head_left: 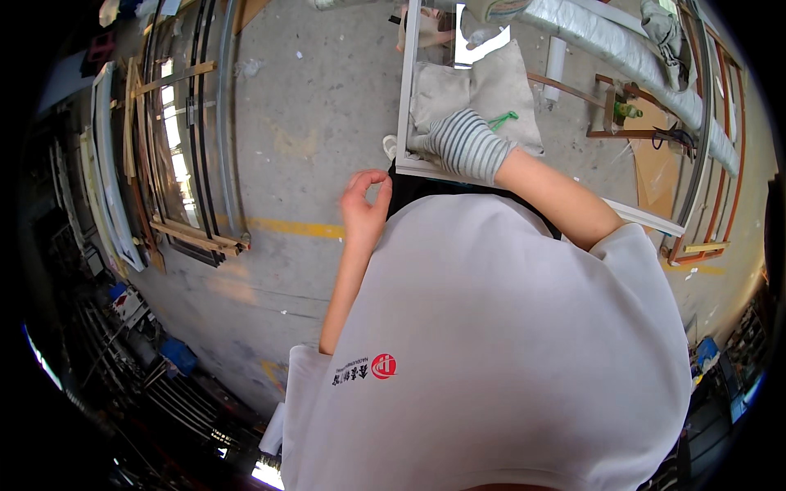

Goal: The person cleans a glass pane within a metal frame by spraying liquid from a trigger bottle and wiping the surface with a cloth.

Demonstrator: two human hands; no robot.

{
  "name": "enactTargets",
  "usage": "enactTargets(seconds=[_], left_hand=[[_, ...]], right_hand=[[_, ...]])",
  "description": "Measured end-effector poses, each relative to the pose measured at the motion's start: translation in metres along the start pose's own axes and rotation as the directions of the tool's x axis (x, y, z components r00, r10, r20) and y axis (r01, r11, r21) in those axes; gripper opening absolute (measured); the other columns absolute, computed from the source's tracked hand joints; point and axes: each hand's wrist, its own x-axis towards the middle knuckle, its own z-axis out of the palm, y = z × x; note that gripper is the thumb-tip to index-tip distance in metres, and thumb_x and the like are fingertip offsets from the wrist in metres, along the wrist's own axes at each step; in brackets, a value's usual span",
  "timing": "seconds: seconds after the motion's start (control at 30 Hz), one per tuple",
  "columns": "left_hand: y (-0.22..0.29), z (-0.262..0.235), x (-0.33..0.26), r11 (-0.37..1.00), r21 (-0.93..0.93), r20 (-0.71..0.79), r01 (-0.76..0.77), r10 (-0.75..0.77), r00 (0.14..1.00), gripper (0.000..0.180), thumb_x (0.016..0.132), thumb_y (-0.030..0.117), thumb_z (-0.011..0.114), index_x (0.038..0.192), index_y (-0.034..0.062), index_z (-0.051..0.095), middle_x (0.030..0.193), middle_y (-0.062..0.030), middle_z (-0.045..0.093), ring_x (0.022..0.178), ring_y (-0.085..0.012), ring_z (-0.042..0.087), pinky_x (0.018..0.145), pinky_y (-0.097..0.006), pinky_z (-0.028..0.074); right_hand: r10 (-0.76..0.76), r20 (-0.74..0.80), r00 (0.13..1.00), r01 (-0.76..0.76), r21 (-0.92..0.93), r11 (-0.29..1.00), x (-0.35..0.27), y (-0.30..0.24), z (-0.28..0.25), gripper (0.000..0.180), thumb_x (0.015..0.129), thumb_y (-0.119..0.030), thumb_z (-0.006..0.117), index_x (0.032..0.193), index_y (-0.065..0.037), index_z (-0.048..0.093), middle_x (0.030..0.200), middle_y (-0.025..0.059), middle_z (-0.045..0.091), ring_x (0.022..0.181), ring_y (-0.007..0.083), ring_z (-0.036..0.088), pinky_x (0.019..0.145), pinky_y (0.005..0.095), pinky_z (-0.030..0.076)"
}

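My right hand (468,147), in a grey-and-white striped glove, is at the near left corner of a white window frame (404,98). Its fingers look closed and bent toward the frame's left bar; what they grip, if anything, is hidden by the glove. Bare and slightly curled, my left hand (366,200) hangs just outside that corner, with a gap between thumb and fingers and nothing in it. A grey cloth (499,86) lies within the frame's outline, beyond the gloved hand. A green cord (503,120) shows against this cloth.
A long foil-wrapped tube (610,49) crosses the far right, near a green bottle (629,110), scissors (675,137) and brown cardboard (655,176). Frames and dark metal bars (195,106) with wooden strips stand at the left. A yellow line (295,227) marks the concrete floor (282,147).
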Motion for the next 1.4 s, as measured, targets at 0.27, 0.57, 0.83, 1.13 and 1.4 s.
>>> enactTargets(seconds=[0.27, 0.57, 0.83, 1.13, 1.4], left_hand=[[0.006, 0.001, 0.002, 0.996, -0.086, -0.091, 0.0, -0.007, 0.996, 0.007, 0.085, 0.005, 0.062, 0.086, -0.0013, 0.063, 0.092, -0.0109, 0.066, 0.088, -0.022, 0.062, 0.083, -0.032, 0.047], [0.085, 0.017, 0.039, 0.935, 0.178, 0.096, -0.307, 0.294, 0.951, 0.022, 0.087, 0.015, 0.064, 0.105, 0.0005, 0.063, 0.114, -0.0151, 0.062, 0.108, -0.0288, 0.057, 0.093, -0.036, 0.044], [0.095, 0.097, 0.069, 0.718, 0.487, 0.529, -0.498, 0.211, 0.822, 0.084, 0.088, 0.041, 0.059, 0.144, -0.0087, 0.02, 0.149, -0.0351, 0.014, 0.139, -0.0515, 0.009, 0.112, -0.056, 0.011], [0.121, 0.158, 0.078, 0.418, -0.16, 0.851, -0.894, 0.518, 0.089, 0.078, 0.082, 0.032, 0.065, 0.144, 0.0003, 0.03, 0.153, -0.0183, 0.025, 0.143, -0.0334, 0.019, 0.112, -0.055, 0.015], [0.153, 0.199, 0.079, 0.275, -0.309, 0.861, -0.91, 0.487, -0.145, 0.065, 0.08, 0.015, 0.063, 0.14, 0.0083, 0.041, 0.15, -0.0073, 0.034, 0.14, -0.024, 0.029, 0.112, -0.05, 0.023]], right_hand=[[-0.062, -0.054, 0.997, 0.072, 0.205, 0.976, -0.027, 0.022, 0.002, 0.024, 0.088, -0.026, 0.05, 0.103, -0.018, 0.066, 0.076, 0.0112, 0.067, 0.069, 0.0298, 0.066, 0.06, 0.0443, 0.051], [0.414, -0.422, 0.807, -0.181, 0.49, 0.852, -0.097, 0.008, 0.008, 0.027, 0.09, -0.032, 0.054, 0.107, -0.017, 0.067, 0.095, 0.0043, 0.069, 0.082, 0.0283, 0.066, 0.072, 0.0368, 0.052], [0.686, -0.604, 0.405, -0.245, 0.651, 0.718, -0.186, -0.011, 0.03, 0.018, 0.086, -0.025, 0.062, 0.098, -0.013, 0.069, 0.097, 0.0089, 0.068, 0.083, 0.0284, 0.066, 0.071, 0.0351, 0.054], [0.982, -0.181, -0.058, -0.298, 0.942, 0.156, -0.233, -0.125, 0.079, 0.017, 0.084, -0.016, 0.065, 0.098, -0.006, 0.069, 0.085, 0.011, 0.068, 0.081, 0.0268, 0.067, 0.072, 0.0344, 0.053], [0.982, -0.104, -0.156, -0.139, 0.987, 0.083, -0.264, -0.124, 0.089, 0.016, 0.086, -0.013, 0.063, 0.099, -0.005, 0.069, 0.08, 0.0098, 0.066, 0.072, 0.0222, 0.064, 0.067, 0.0314, 0.051]])
